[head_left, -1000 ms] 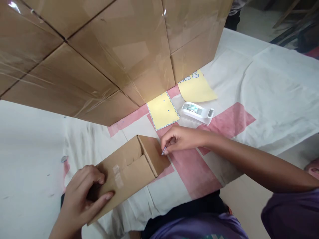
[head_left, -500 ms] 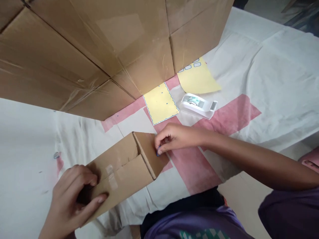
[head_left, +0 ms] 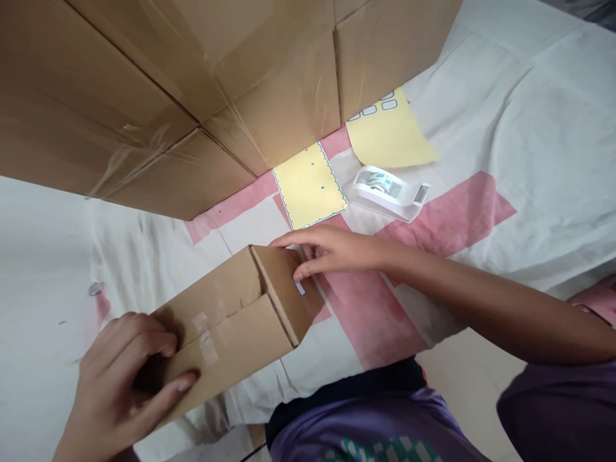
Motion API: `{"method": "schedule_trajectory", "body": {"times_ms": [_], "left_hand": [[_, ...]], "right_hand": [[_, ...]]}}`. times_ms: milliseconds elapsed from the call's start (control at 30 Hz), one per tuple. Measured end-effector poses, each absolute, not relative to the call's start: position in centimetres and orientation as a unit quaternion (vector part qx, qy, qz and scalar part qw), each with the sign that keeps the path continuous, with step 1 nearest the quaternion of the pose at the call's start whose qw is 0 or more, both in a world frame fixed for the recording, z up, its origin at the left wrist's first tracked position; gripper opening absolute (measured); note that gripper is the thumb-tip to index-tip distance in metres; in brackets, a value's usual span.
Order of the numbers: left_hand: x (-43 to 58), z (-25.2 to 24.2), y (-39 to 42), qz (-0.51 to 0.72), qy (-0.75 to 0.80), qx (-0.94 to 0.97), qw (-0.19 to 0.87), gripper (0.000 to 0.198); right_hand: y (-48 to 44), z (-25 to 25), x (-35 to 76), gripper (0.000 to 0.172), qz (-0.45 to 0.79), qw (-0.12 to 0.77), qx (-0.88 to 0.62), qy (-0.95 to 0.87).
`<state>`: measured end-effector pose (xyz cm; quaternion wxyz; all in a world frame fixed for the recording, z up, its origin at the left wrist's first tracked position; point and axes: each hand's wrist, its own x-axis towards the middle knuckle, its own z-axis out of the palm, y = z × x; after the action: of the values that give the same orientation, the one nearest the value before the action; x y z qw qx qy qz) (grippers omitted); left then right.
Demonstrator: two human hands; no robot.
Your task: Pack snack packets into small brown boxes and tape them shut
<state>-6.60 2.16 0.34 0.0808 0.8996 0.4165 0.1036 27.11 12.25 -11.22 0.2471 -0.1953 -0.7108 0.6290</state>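
Observation:
A small brown cardboard box (head_left: 219, 321) lies at a slant on the cloth, clear tape across its top seam. My left hand (head_left: 128, 378) grips its near-left end, thumb on the top and fingers curled over the far side. At the other end, my right hand (head_left: 332, 250) rests with fingers stretched toward the far edge. Its thumb touches a small white sticker with blue edging (head_left: 300, 288) on the end face. Some fingertips of the right hand are hidden behind the box.
Large taped cartons (head_left: 269, 83) stand along the back. Before them lie a yellow sheet with blue scalloped edging (head_left: 310, 186) and a yellow sticker sheet (head_left: 392, 135). A white tape dispenser (head_left: 387, 192) sits on the white and pink cloth (head_left: 375, 314), right of the sheets.
My right hand has loosened its pinch and spread its fingers over the box end. A small sticker now shows under its thumb. My left hand keeps its hold.

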Motion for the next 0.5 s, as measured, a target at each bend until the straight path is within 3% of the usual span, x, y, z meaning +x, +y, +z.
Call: {"method": "schedule_trajectory", "body": {"times_ms": [67, 300, 500], "left_hand": [[-6.5, 0.3, 2.2, 0.104, 0.418, 0.899, 0.082, 0.017], [-6.2, 0.5, 2.2, 0.103, 0.415, 0.901, 0.072, 0.017], [-7.6, -0.3, 1.9, 0.119, 0.433, 0.89, 0.078, 0.018]], "right_hand": [[12.3, -11.3, 27.0, 0.045, 0.637, 0.245, -0.203, -0.702], [12.0, -11.2, 27.7, 0.079, 0.626, 0.221, -0.168, -0.729], [9.6, -10.4, 27.3, 0.138, 0.507, 0.239, -0.164, -0.812]]}}
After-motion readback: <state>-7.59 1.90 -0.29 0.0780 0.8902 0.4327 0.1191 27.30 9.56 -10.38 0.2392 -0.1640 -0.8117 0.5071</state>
